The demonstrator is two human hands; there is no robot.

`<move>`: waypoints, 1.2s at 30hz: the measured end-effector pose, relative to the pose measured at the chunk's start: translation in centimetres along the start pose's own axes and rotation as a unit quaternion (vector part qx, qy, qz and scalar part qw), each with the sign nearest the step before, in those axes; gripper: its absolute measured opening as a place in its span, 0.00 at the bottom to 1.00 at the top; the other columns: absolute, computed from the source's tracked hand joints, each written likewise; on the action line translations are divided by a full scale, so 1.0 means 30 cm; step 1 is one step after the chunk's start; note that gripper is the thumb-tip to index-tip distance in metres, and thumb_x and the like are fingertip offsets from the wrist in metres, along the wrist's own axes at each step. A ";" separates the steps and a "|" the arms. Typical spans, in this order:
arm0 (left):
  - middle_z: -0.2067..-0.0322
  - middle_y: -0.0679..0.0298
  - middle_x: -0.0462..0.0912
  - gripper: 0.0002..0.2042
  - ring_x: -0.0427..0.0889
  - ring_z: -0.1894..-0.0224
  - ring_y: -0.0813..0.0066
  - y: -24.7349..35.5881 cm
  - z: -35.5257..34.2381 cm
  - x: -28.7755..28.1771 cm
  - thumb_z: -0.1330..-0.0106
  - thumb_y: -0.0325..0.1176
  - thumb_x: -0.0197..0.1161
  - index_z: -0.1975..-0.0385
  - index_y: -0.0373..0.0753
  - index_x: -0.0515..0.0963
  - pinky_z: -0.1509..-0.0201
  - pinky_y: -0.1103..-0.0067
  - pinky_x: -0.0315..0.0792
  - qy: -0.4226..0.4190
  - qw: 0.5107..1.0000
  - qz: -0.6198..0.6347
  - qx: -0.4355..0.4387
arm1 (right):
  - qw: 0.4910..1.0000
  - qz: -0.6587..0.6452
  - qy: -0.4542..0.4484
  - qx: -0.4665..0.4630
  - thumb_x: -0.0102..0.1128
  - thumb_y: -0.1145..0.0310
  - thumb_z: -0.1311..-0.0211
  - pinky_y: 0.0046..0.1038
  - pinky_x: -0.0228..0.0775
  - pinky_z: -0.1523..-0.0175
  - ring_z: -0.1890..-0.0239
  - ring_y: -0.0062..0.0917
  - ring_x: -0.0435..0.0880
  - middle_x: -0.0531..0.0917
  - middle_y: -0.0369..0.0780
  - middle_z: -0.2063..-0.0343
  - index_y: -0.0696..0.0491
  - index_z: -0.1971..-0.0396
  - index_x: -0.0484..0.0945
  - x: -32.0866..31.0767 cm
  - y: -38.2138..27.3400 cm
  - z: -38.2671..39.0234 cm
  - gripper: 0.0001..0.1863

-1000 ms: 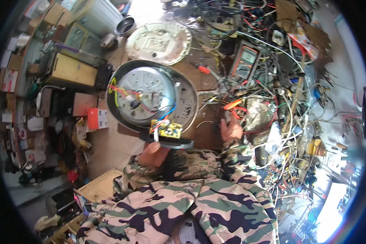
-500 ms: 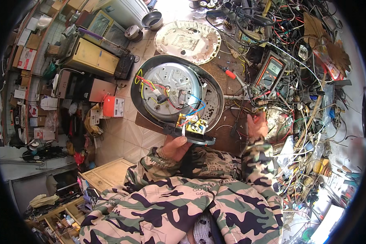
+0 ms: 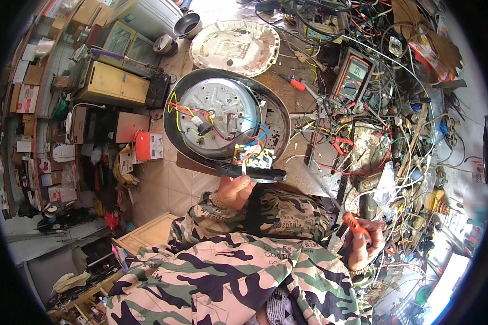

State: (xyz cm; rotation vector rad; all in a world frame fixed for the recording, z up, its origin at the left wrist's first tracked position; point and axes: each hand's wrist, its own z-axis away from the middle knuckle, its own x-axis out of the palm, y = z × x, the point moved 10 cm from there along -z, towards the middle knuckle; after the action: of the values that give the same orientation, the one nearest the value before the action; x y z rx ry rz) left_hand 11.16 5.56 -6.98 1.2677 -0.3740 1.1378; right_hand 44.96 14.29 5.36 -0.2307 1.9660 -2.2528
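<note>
An oval appliance housing (image 3: 277, 127) lies open, a round metal plate (image 3: 198, 95) and coloured wires inside. My left hand (image 3: 235, 192) grips a black plastic panel (image 3: 263, 174) at the housing's near edge, its thumb on a white strip; a yellow circuit board (image 3: 253, 158) with wires rests above the panel. My right hand (image 3: 361, 244) is down at the lower right near my sleeve, fingers closed on an orange-handled screwdriver (image 3: 352, 222).
A multimeter (image 3: 351, 78), a red-handled tool (image 3: 296, 84) and red pliers (image 3: 342, 146) lie among tangled wires on the bench (image 3: 303, 179). A white plastic cover (image 3: 235, 46) sits behind the housing. Shelves (image 3: 35, 86), appliances (image 3: 114, 85) and an orange box (image 3: 149, 145) stand left.
My right hand has moved down toward my body from the wire pile, now raising an orange-handled screwdriver. My left hand still holds the panel. The camera view has shifted.
</note>
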 end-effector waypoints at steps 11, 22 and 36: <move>0.35 0.54 0.70 0.38 0.73 0.35 0.57 0.025 0.006 0.038 0.43 0.25 0.67 0.30 0.36 0.60 0.30 0.58 0.69 0.000 0.999 -0.043 0.016 | 0.995 0.072 -0.056 0.048 0.69 0.68 0.43 0.19 0.70 0.66 0.75 0.13 0.78 0.86 0.38 0.74 0.59 0.60 0.83 0.089 0.058 0.009 0.14; 0.32 0.53 0.65 0.37 0.68 0.31 0.52 0.021 0.012 0.023 0.36 0.27 0.62 0.26 0.42 0.53 0.26 0.53 0.63 -0.051 0.995 -0.087 0.017 | 0.990 0.078 -0.098 0.061 0.67 0.68 0.40 0.22 0.73 0.60 0.71 0.16 0.81 0.87 0.40 0.71 0.60 0.59 0.83 0.123 0.032 -0.014 0.13; 0.36 0.56 0.70 0.35 0.73 0.35 0.59 0.017 0.005 0.008 0.41 0.24 0.64 0.30 0.39 0.61 0.30 0.61 0.67 -0.016 0.998 -0.053 0.013 | 0.993 0.080 -0.071 0.058 0.68 0.67 0.41 0.20 0.71 0.64 0.74 0.15 0.79 0.86 0.38 0.73 0.60 0.61 0.83 0.110 0.052 -0.007 0.13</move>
State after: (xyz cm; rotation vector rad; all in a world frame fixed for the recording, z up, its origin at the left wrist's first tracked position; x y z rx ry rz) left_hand 10.91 5.49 -6.47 1.3143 -0.3136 1.0355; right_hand 41.70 13.60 3.85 -0.2064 1.7126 -2.1757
